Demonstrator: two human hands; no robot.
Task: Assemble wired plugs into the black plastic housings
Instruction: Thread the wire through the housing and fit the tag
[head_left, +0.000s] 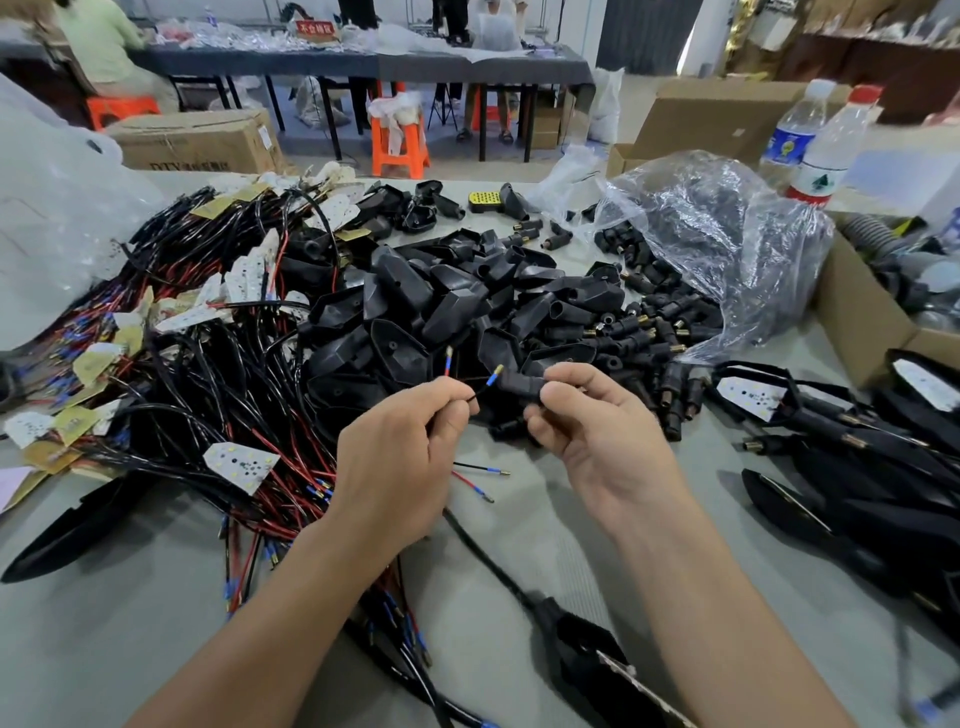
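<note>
Grey and crowded, the counter (119, 613) is carrying the work. Above it, the left hand (410, 447) is pinching a thin wire pair (471, 398), whose blue-sleeved plug (493, 375) is pointing up and right. The plug tip is sitting just beside the small black housing (519, 385), which the right hand (597, 431) is gripping between thumb and fingers, lying roughly crosswise. Beyond them, a heap of housings (441, 301) is waiting.

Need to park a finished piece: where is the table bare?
Bare table lies near left, between the wire pile and the left arm; another patch between the right hand and finished pieces. Housings crowd the middle.
</note>
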